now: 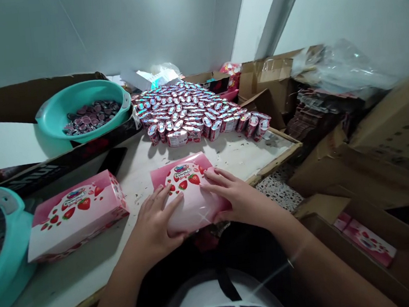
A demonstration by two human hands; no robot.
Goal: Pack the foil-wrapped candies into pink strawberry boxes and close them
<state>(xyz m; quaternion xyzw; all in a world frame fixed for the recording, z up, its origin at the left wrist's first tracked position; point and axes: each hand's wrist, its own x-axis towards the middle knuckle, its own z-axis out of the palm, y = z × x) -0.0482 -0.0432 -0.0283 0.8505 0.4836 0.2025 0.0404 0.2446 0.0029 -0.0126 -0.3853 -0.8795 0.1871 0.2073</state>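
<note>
A pink strawberry-print carton (pixel 191 207) lies at the front edge of the table, tilted toward me. My left hand (pixel 160 215) grips its left side, fingers over the printed face and thumb along the near edge. From the right, my right hand (pixel 235 194) holds the same carton, fingertips on its top and thumb low at the near corner. The carton's underside is hidden. To the left sits a closed box (pixel 78 214) with the same strawberry print. Beyond the carton stand many small foil-topped packs (pixel 182 110), packed tightly together.
A turquoise basin (pixel 52 124) holding small round dark pieces stands at the back left. Another turquoise basin (pixel 19 258) is at the left front. Right of the table, an open cardboard box (pixel 329 243) on the floor holds pink printed boxes (pixel 370 241). Clear plastic (pixel 341 70) tops stacked cartons behind.
</note>
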